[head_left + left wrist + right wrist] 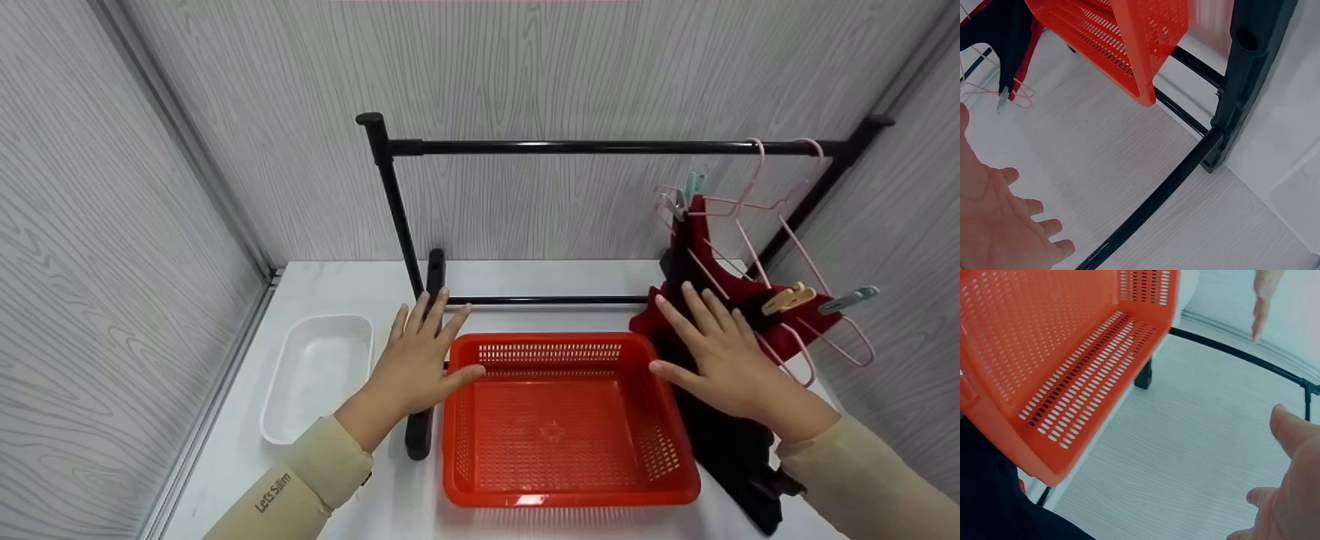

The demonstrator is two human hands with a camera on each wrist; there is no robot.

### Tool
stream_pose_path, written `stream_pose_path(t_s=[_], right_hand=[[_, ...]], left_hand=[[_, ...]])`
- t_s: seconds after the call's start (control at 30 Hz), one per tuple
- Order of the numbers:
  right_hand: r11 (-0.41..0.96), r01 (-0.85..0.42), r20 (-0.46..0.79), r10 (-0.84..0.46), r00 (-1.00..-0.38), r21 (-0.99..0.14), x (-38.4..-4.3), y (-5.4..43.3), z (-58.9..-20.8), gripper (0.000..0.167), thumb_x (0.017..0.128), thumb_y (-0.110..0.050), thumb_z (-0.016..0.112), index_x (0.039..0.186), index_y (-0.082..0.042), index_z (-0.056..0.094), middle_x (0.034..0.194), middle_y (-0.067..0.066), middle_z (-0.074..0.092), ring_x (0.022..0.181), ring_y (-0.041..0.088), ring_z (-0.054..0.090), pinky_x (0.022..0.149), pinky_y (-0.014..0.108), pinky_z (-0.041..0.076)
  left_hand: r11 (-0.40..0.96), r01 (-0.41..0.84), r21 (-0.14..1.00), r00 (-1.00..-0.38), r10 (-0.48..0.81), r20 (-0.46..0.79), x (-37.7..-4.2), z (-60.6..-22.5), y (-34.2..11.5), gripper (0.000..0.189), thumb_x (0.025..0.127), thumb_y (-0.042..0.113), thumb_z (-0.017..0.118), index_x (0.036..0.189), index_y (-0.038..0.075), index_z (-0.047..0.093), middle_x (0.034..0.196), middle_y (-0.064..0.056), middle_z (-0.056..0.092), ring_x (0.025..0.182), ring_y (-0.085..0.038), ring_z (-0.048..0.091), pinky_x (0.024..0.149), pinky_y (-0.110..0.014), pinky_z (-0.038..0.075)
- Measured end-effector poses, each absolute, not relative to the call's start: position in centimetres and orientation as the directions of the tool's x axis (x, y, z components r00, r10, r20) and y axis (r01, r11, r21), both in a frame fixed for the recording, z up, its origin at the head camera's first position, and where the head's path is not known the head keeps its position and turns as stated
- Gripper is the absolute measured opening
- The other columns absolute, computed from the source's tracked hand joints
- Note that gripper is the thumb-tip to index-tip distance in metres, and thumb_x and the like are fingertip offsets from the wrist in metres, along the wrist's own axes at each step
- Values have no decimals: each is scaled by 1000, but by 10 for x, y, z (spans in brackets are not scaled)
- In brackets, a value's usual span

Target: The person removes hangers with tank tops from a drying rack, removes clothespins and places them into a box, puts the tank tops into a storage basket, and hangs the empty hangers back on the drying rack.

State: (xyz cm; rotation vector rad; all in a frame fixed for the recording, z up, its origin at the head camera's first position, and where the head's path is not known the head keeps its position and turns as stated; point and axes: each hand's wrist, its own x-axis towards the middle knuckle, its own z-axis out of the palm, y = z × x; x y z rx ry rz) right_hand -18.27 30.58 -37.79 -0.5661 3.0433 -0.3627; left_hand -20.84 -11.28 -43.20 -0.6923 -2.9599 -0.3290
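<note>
My left hand (416,364) hovers with fingers spread by the left rim of a red plastic basket (570,498), holding nothing. Over the basket's right side is my right hand (724,371), its fingers also spread and free of any object. Behind that hand, a black garment (724,442) and a dark red garment (701,232) hang from pink hangers (752,255). A yellow clothespin (787,298) and a teal clothespin (847,300) grip the clothing at its right end. Both wrist views show bare fingers, with the basket beyond.
A black rack with a top bar (570,148) stands behind the basket, its left foot (418,435) on the white table (390,499). To the left lies a shallow white tray (315,382). Wood-patterned panels (525,67) enclose the back and sides.
</note>
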Motion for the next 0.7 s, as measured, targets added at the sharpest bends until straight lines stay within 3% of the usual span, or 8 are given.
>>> stream_pose_path(t_s=[0.2, 0.7], right_hand=[[903, -381, 63, -376, -924, -197, -176, 310, -372, 84, 97, -58, 55, 162, -24, 14, 166, 20, 2, 150, 47, 1, 110, 75, 5], [894, -394, 170, -363, -916, -211, -166, 320, -357, 81, 98, -50, 58, 162, -26, 14, 166, 21, 3, 150, 47, -1, 114, 69, -3]], left_hand=[[874, 450, 186, -892, 431, 136, -210, -435, -108, 92, 91, 80, 31, 162, 24, 17, 167, -14, 7, 153, -38, 4, 120, -58, 0], [857, 462, 231, -886, 431, 171, -219, -433, -93, 90, 92, 79, 33, 162, 23, 17, 167, -11, 6, 153, -36, 3, 120, -57, 2]])
